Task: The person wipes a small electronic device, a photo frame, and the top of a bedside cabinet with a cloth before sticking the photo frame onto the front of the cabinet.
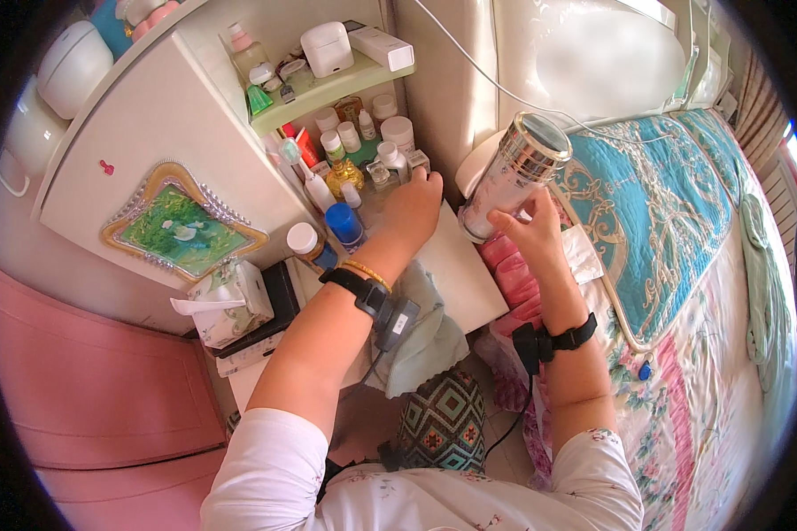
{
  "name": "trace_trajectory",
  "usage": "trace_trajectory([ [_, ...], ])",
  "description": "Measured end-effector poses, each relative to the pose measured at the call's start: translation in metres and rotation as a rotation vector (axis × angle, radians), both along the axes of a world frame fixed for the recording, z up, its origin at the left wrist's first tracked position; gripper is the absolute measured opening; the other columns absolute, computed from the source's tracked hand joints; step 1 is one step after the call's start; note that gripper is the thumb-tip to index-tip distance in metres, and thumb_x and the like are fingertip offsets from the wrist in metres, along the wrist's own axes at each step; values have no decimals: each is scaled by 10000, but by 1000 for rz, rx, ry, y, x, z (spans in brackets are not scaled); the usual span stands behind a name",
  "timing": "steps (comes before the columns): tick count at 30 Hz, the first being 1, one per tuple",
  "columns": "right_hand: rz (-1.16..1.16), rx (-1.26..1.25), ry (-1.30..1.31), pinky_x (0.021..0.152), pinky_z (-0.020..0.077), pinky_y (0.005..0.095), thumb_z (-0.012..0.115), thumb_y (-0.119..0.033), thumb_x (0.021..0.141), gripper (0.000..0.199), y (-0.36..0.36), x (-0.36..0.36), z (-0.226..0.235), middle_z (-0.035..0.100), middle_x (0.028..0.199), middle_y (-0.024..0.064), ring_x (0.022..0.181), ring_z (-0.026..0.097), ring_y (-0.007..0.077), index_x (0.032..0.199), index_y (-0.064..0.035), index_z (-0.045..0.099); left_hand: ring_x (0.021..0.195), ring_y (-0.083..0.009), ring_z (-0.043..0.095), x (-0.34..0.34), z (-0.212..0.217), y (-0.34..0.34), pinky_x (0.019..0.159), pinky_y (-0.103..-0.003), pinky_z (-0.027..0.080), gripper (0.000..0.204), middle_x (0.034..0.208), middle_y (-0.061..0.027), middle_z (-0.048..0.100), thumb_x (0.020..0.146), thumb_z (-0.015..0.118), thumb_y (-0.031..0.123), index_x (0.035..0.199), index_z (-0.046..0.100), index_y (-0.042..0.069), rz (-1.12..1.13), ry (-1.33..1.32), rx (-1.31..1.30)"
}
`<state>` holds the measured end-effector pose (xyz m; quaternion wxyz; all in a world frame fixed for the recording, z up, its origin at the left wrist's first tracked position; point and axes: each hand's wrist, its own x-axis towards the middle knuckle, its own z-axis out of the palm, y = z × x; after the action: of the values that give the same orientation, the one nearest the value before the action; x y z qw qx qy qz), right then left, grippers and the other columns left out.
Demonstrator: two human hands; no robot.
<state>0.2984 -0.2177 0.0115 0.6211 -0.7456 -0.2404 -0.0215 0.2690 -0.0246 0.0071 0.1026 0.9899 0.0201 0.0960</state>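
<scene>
My right hand (538, 232) is wrapped round the lower part of a clear tumbler (506, 177) with a shiny silver lid, tilted beside the bed. My left hand (423, 205) reaches to the small cabinet top, its fingers curled closed next to a small squarish bottle (418, 161); whether they grip it I cannot tell. Close by stand a white bottle (391, 157), a gold bottle (344, 180), a white tub (398, 133) and an electric toothbrush (308, 177). Nearer me are a jar with a blue cap (344, 223) and an amber jar with a white cap (306, 241).
A green shelf (336, 87) above holds a white case (327, 49) and a spray bottle (250, 55). At left sits a tissue box (232, 305). A grey-green cloth (425, 332) hangs off the cabinet edge. The bed's blue quilted cover (655, 221) lies right; a white cable (478, 66) crosses above.
</scene>
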Motion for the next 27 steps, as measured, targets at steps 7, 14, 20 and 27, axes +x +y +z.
trace_trajectory([
  [7,34,99,100,679,448,262,740,-147,636,417,11,-13,3,579,838,70,749,542,134,940,1,497,836,-361,563,-45,11,5,708,-421,464,347,981,-175,536,735,603,114,1057,504,29,-63,-203,-63],
  [14,142,-50,-90,742,430,311,750,-176,602,480,76,-11,-11,533,935,135,865,508,231,964,10,496,777,-335,558,-145,31,14,646,-428,447,227,796,-146,574,753,577,168,947,534,58,-123,14,-192],
  [20,128,-228,-307,840,402,384,752,-202,596,564,118,-15,-14,480,1035,196,995,443,339,1046,6,484,777,-315,569,-175,30,20,638,-414,454,250,835,-124,585,755,583,196,971,547,75,-88,-11,-203],
  [27,149,-168,-315,813,419,361,748,-210,613,572,122,-13,-21,463,1022,152,983,446,282,1057,-13,447,791,-300,569,-192,28,24,650,-402,458,285,844,-112,585,750,590,198,1005,548,79,-101,-64,-235],
])
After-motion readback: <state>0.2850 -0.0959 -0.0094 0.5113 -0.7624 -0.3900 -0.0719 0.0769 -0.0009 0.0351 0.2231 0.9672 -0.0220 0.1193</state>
